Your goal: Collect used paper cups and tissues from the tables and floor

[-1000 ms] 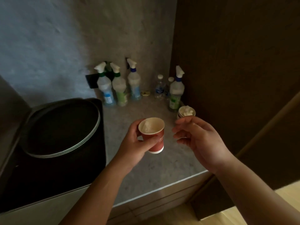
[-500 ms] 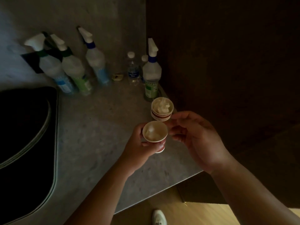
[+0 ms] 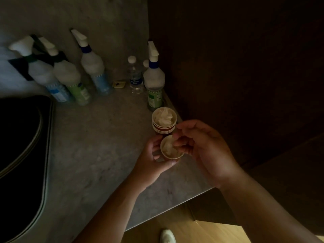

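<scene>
left hand (image 3: 150, 158) has its grip wrapped round a paper cup (image 3: 171, 151) with a tissue (image 3: 167, 147) stuffed in it, held just over the grey worktop (image 3: 98, 146) near its right edge. right hand (image 3: 201, 148) has fingertips (image 3: 177, 142) curled down into the cup's mouth, touching the tissue; can't tell if it's really pinched. just behind stands a stack of cups (image 3: 164, 122) with tissue on top, spray bottles (image 3: 154, 79) along the wall.

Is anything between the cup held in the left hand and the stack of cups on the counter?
Nothing visible. The held cup sits just in front of the stack of cups, with only the right hand fingers over its rim; the left hand grips it.
</scene>
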The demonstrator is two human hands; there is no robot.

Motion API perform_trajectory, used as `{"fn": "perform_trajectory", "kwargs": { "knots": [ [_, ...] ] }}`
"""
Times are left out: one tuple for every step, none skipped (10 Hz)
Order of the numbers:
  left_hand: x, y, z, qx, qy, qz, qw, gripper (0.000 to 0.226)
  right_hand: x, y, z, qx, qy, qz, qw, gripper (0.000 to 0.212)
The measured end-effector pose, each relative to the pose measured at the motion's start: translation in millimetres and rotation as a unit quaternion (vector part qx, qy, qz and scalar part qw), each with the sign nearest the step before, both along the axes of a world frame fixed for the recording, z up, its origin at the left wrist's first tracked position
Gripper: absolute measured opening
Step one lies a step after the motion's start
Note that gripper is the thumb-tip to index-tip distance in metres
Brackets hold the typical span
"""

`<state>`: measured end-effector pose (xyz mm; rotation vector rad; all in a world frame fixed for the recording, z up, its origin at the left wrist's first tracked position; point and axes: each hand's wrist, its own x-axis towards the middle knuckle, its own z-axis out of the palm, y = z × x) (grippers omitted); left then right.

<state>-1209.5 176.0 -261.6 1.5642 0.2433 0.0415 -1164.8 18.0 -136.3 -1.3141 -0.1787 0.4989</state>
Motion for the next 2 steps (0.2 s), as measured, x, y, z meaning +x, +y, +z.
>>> {"fn": "perform_trajectory", "kwargs": {
  "knots": [
    [-10, 11, 18, 0.030, -0.015, 0.017, 0.999, 0.070, -2, 2, 5, 0.017, 0.012, 0.012, 1.000, 0.018],
    [-22, 25, 40, 0.032, -0.013, 0.067, 0.997, 0.067, -8, 6, 15, -0.001, 0.011, 0.016, 1.000, 0.024]
  ]
}}
